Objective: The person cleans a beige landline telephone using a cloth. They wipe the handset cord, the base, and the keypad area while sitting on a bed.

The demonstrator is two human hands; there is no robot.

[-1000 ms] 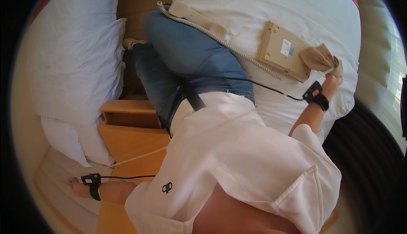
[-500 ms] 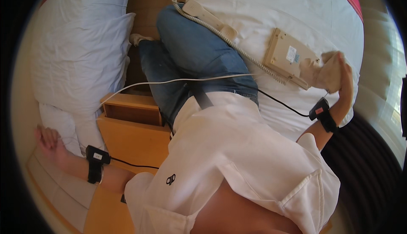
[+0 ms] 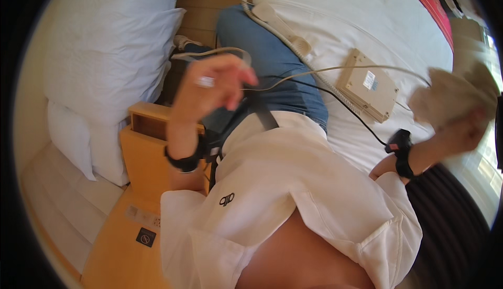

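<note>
My left hand (image 3: 217,84), blurred by motion, is raised over my lap with its fingers curled around a thin pale telephone cord (image 3: 314,71). The cord loops out on the hand's far side and stretches right toward a beige cloth (image 3: 445,97). At the right, my right hand (image 3: 469,132) grips this bunched cloth, also smeared by motion. Whether the cord runs inside the cloth is hard to see. Between the hands, a beige telephone base (image 3: 369,84) lies underside up on the bed. Its handset (image 3: 280,29) rests beyond my knee, with a coiled cord (image 3: 293,50) alongside.
Under my left forearm stands a wooden nightstand (image 3: 157,163) with an open compartment. White pillows and bedding (image 3: 105,53) fill the left. The white bed (image 3: 356,11) has a red band (image 3: 429,3) at its far right. A black cable (image 3: 346,103) leads to my right wrist strap.
My left hand has come from the far left to above my lap, closing on the cord. My right hand has moved right with the cloth, and the cord now spans between them.
</note>
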